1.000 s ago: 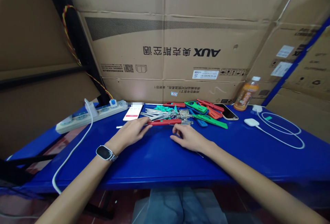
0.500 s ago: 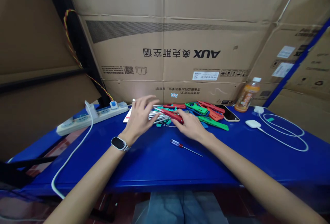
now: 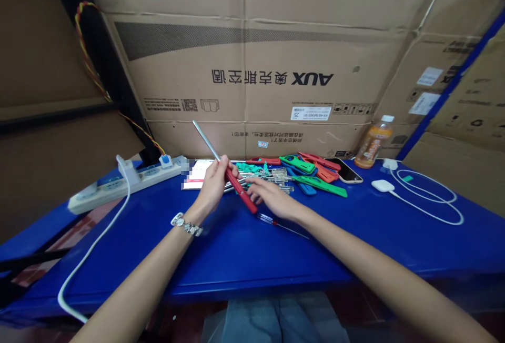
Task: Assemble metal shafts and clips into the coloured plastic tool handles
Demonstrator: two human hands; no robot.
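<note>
My left hand (image 3: 215, 185) is closed around a red-handled screwdriver (image 3: 240, 193), lifted off the blue table (image 3: 221, 248) with its silver shaft pointing up and to the left. My right hand (image 3: 272, 198) lies just right of the red handle, fingers spread over the table beside the pile of tools (image 3: 292, 172). The pile holds several red, green and blue handled pieces and silver shafts. A small screwdriver with a clear handle (image 3: 276, 223) lies on the table below my right hand. A watch sits on my left wrist.
A white power strip (image 3: 118, 182) with a white cable lies at the left. A phone (image 3: 347, 172), an orange drink bottle (image 3: 373, 143) and a white charger with coiled cable (image 3: 418, 190) are at the right. Cardboard boxes (image 3: 252, 80) stand behind the table.
My left hand has taken the red-handled screwdriver from the pile and raised it, shaft up-left. My right hand has let go of it and moved slightly left. The camera shifted a little.
</note>
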